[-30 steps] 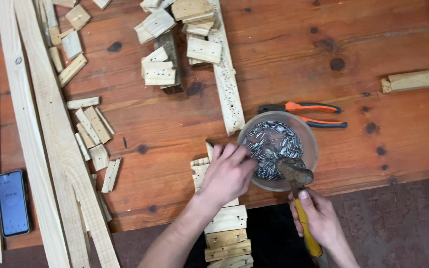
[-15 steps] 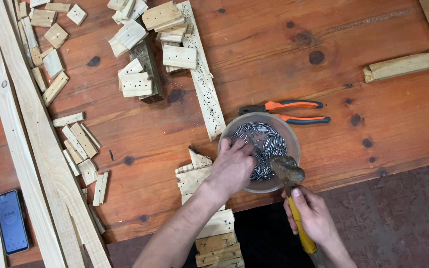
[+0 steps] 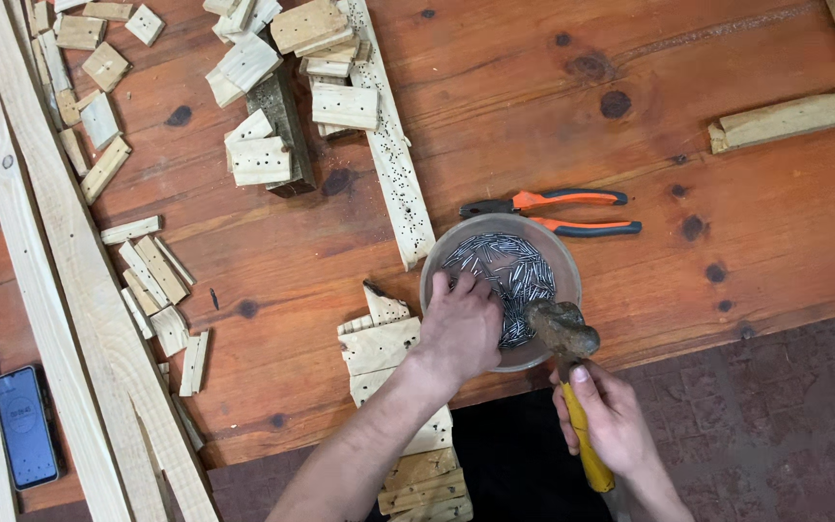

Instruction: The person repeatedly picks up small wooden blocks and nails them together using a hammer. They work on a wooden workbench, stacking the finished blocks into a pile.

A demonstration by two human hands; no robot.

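Note:
My left hand (image 3: 458, 324) reaches into a round bowl (image 3: 562, 266) full of grey nails (image 3: 514, 266) on the wooden table (image 3: 533, 106); its fingers are curled down among the nails, and whether it grips any is hidden. My right hand (image 3: 611, 416) holds a hammer (image 3: 572, 387) by its yellow handle, the worn metal head resting over the bowl's near rim. A stack of pale, nail-holed wood pieces (image 3: 384, 343) lies under my left forearm at the table's front edge.
Orange-handled pliers (image 3: 558, 211) lie just behind the bowl. A long holed slat (image 3: 393, 164) and a pile of wood offcuts (image 3: 287, 77) sit behind. Long planks (image 3: 60, 290) and small blocks (image 3: 152, 275) lie left, with a phone (image 3: 23, 425). Dark floor at right.
The view has shifted slightly, so everything sits a little further left and up. My left hand has gone deeper into the bowl of nails. The hammer stays over the rim.

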